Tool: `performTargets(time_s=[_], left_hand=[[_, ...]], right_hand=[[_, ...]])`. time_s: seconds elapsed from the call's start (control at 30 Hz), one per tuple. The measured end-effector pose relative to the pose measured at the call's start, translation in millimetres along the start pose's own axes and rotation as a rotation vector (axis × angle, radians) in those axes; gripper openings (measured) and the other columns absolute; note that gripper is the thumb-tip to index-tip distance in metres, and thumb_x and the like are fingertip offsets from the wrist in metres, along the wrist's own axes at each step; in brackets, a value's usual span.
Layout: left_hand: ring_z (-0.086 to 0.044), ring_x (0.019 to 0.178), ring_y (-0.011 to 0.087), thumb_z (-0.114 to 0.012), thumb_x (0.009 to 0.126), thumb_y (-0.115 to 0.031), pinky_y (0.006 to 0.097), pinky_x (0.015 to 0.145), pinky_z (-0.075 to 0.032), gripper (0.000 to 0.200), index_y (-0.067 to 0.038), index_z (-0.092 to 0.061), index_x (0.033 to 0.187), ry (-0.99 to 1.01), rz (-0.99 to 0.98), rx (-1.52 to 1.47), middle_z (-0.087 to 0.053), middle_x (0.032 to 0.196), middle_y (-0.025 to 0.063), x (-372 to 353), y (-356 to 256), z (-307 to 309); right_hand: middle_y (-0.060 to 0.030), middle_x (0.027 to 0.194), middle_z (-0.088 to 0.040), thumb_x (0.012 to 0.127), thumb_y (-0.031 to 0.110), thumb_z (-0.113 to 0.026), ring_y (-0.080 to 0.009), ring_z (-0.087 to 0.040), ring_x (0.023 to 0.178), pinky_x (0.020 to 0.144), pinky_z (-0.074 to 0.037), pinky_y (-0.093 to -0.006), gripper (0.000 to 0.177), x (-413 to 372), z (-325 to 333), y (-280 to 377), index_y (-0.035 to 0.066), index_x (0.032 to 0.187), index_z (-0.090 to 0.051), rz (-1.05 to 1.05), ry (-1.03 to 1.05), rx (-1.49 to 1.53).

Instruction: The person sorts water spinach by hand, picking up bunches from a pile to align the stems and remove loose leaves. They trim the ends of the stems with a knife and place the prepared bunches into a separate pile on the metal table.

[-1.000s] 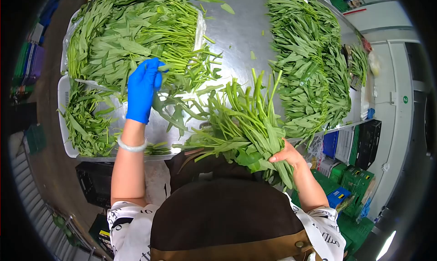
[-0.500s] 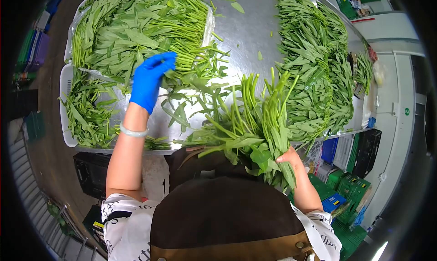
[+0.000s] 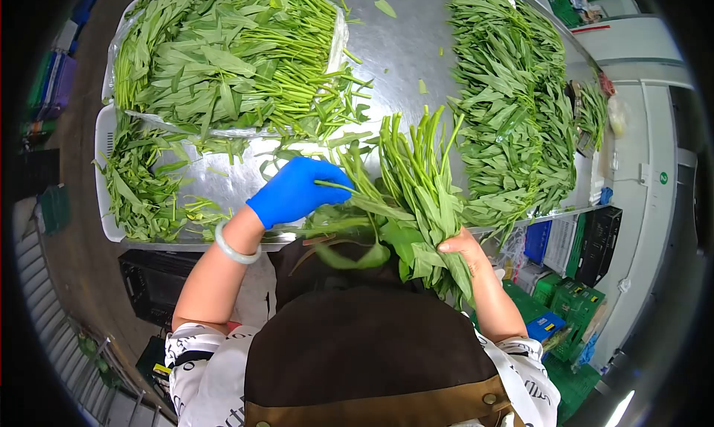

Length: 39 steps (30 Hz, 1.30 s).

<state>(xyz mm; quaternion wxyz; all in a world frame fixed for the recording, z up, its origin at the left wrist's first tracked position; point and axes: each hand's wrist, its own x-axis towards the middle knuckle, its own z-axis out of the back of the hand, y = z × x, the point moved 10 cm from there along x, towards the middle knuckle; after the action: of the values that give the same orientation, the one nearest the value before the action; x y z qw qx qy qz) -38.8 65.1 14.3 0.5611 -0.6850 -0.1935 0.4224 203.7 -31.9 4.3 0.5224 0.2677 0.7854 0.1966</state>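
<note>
Spreading across the far half of the scene, a metal table (image 3: 390,55) carries leafy greens that look like water spinach. On its far left lies a broad heap (image 3: 223,62), stems mostly pointing right, with clear plastic sheeting (image 3: 340,40) showing along its right edge. A second long heap (image 3: 509,107) runs down the right side of the table, leaves overlapping. At the near left, a white tray (image 3: 108,181) holds looser, shorter greens.

Smaller than these is the bunch (image 3: 420,167) in work, raised over the near edge of the table, between the heaps, its cut ends pointing far and its leaves hanging near. The bare right hand (image 3: 462,248) grasps it low, around the leafy part, thumb pressed across. The left hand (image 3: 303,193), in a blue glove, is closed in a pinch on a single stem (image 3: 379,207), which slants across to the bunch. A pale bracelet (image 3: 236,250) rings the left wrist.

The step in hand appears to be sorting or gathering stems at the bunch. The next move seems to call for a firm right grasp, with the pinched stem guided lightly so its neighbours stay aligned.

Smallest is a leaf scrap (image 3: 422,86), alone on the metal.
</note>
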Motion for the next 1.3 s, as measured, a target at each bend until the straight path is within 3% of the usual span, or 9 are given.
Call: performTargets(time_s=[0.23, 0.33, 0.43, 0.6, 0.8, 0.9, 0.97, 1.17, 1.3], left_hand=[[-0.068, 0.082, 0.0193, -0.068, 0.086, -0.014, 0.0302, 0.074, -0.053, 0.019, -0.001, -0.069, 0.1, -0.322, 0.124, -0.262, -0.07, 0.089, 0.0108, -25.4, 17.8, 99.1], [-0.062, 0.106, 0.0204, -0.072, 0.081, -0.013, 0.032, 0.091, -0.049, 0.037, 0.0, -0.064, 0.115, -0.77, -0.224, 0.449, -0.063, 0.117, 0.0146, -44.8, 13.3, 155.3], [-0.05, 0.124, 0.0205, -0.073, 0.08, -0.015, 0.0337, 0.102, -0.042, 0.063, -0.004, -0.048, 0.137, -0.685, -0.257, 0.496, -0.049, 0.139, 0.0148, -29.4, 0.2, 103.7], [-0.054, 0.12, 0.0174, -0.065, 0.084, -0.008, 0.0308, 0.097, -0.046, 0.064, -0.009, -0.042, 0.143, -0.052, 0.036, -0.664, -0.043, 0.144, 0.013, 13.3, 1.0, -9.9], [-0.06, 0.082, 0.0092, -0.062, 0.087, -0.002, 0.0179, 0.074, -0.048, 0.03, -0.001, -0.06, 0.117, -0.464, -0.3, -0.937, -0.067, 0.103, 0.0053, 27.0, 1.0, 68.2], [-0.062, 0.094, 0.0114, -0.063, 0.087, 0.0, 0.0232, 0.084, -0.049, 0.026, 0.0, -0.064, 0.113, -0.716, -0.342, -0.601, -0.067, 0.11, 0.0081, 1.1, -24.6, 116.0], [-0.062, 0.091, 0.0105, -0.067, 0.085, 0.001, 0.0227, 0.083, -0.049, 0.02, -0.004, -0.07, 0.104, -0.531, -0.388, -0.207, -0.069, 0.102, 0.0044, -4.7, -72.8, 87.6], [-0.062, 0.092, 0.0132, -0.063, 0.086, 0.001, 0.0269, 0.085, -0.048, 0.021, -0.004, -0.069, 0.105, -1.103, -0.641, 0.184, -0.069, 0.101, 0.0055, -63.7, -126.2, 162.6], [-0.061, 0.097, 0.0192, -0.066, 0.082, -0.003, 0.0313, 0.086, -0.047, 0.027, -0.008, -0.068, 0.108, -0.508, -0.311, 0.405, -0.065, 0.106, 0.0078, -17.3, -100.3, 101.0]], right_hand=[[-0.0143, 0.131, -0.055, 0.056, 0.01, -0.077, -0.0275, -0.054, 0.12, 0.107, -0.038, -0.0381, 0.094, -1.8, 26.0, -9.6, -0.001, 0.141, -0.038, 0.015, -0.014, 0.004], [-0.0143, 0.132, -0.055, 0.055, 0.009, -0.076, -0.0282, -0.054, 0.12, 0.106, -0.039, -0.0387, 0.094, -6.7, 35.4, -11.3, -0.001, 0.141, -0.038, 0.038, -0.069, 0.08], [-0.0143, 0.132, -0.055, 0.054, 0.011, -0.076, -0.028, -0.054, 0.12, 0.106, -0.038, -0.0385, 0.094, -5.3, 28.9, -8.3, -0.001, 0.14, -0.04, 0.036, -0.082, 0.079], [-0.0136, 0.133, -0.054, 0.053, 0.013, -0.077, -0.0268, -0.051, 0.123, 0.108, -0.034, -0.0369, 0.096, 4.2, 26.9, -12.2, 0.0, 0.141, -0.04, 0.029, 0.004, -0.059], [-0.0111, 0.139, -0.049, 0.049, 0.013, -0.08, -0.025, -0.046, 0.128, 0.111, -0.029, -0.0366, 0.104, 0.1, 22.1, -13.3, 0.002, 0.144, -0.037, 0.023, 0.12, -0.053], [-0.0112, 0.14, -0.049, 0.05, 0.012, -0.08, -0.0245, -0.046, 0.128, 0.112, -0.028, -0.0362, 0.105, 0.3, 23.5, -9.9, 0.002, 0.144, -0.036, 0.072, 0.139, -0.174], [-0.0114, 0.139, -0.049, 0.051, 0.011, -0.081, -0.0245, -0.046, 0.128, 0.111, -0.03, -0.0361, 0.104, 1.8, 14.0, -9.8, 0.001, 0.144, -0.036, 0.041, 0.151, -0.147], [-0.012, 0.138, -0.05, 0.054, 0.012, -0.081, -0.0251, -0.047, 0.127, 0.11, -0.031, -0.0368, 0.102, 5.8, 14.3, -2.9, -0.001, 0.144, -0.035, 0.055, 0.187, -0.204], [-0.0124, 0.138, -0.05, 0.054, 0.011, -0.081, -0.0255, -0.047, 0.127, 0.11, -0.031, -0.0373, 0.102, 8.1, 9.6, -2.9, -0.002, 0.143, -0.035, 0.04, 0.207, -0.146]])
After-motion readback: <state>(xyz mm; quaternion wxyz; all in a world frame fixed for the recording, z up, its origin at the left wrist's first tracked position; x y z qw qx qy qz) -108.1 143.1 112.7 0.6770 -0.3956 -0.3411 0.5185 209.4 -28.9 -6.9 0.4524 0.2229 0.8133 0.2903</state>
